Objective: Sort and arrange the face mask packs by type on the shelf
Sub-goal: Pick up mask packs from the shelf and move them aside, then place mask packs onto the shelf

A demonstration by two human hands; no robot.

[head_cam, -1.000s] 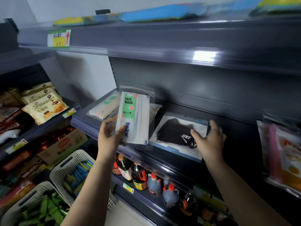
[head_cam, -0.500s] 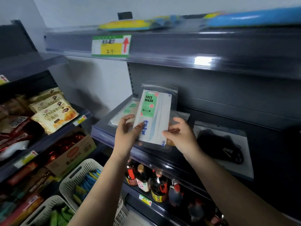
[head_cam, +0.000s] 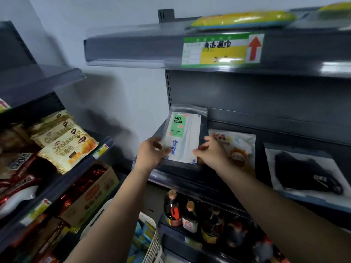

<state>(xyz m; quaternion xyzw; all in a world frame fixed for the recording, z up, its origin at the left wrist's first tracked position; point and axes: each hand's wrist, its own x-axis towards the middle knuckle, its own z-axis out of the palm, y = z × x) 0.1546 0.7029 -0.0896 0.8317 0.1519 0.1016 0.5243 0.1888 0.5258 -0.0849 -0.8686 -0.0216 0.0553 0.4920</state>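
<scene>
A clear pack with a white and green "FACE MASK" label (head_cam: 185, 135) stands tilted at the left end of the dark middle shelf (head_cam: 190, 179). My left hand (head_cam: 152, 152) pinches its lower left corner. My right hand (head_cam: 210, 151) holds its lower right edge with curled fingers. Just right of it lies a children's mask pack with a cartoon print (head_cam: 237, 149), partly hidden by my right hand. Further right a black mask in a clear pack (head_cam: 303, 171) lies flat on the shelf.
An upper shelf (head_cam: 133, 52) with a green and yellow price tag (head_cam: 222, 49) overhangs the packs. Sauce bottles (head_cam: 188, 215) stand below. Croissant bags (head_cam: 62, 139) fill the shelf on the left, and a white basket (head_cam: 152, 242) sits low down.
The view has swung right and closer. Both hands have moved the "FACE MASK" pack toward the shelf's left end; the cartoon pack now shows beside it.
</scene>
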